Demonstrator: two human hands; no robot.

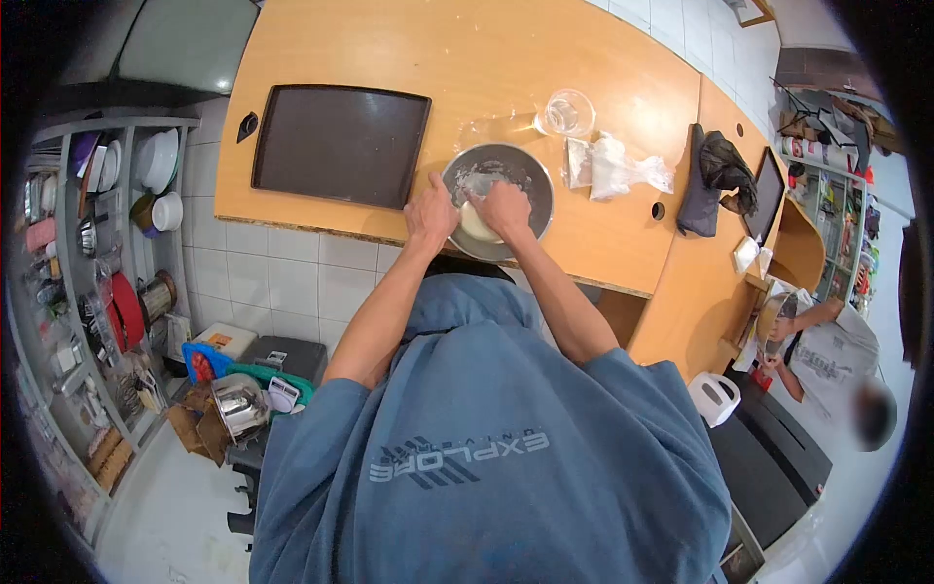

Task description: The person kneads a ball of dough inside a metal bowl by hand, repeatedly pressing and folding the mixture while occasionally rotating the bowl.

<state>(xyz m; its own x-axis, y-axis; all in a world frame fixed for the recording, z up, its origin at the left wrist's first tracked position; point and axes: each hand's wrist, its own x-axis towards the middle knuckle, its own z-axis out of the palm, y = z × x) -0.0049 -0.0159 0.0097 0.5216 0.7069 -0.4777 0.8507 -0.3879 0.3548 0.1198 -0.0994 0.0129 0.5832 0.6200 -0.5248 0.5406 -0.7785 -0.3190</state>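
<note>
A round metal bowl [545, 195] stands at the front edge of the wooden table, its inside smeared with white flour. Against the bowl's left rim, my left hand [431, 209] is closed, gripping it. Inside, my right hand [504, 207] presses down with curled fingers on a pale lump of dough [477, 226]. Part of the dough is hidden under that hand. Behind the bowl is a clear plastic cup [569, 114], and to its right lies a plastic bag of white powder [618, 167].
A dark baking tray [341, 146] lies on the table at left. Dark oven mitts [697, 185] and a crumpled black bag [728, 164] lie at right. Another person [827, 360] holds a bowl [775, 321] at far right. Shelves [122, 263] of kitchenware line the left wall.
</note>
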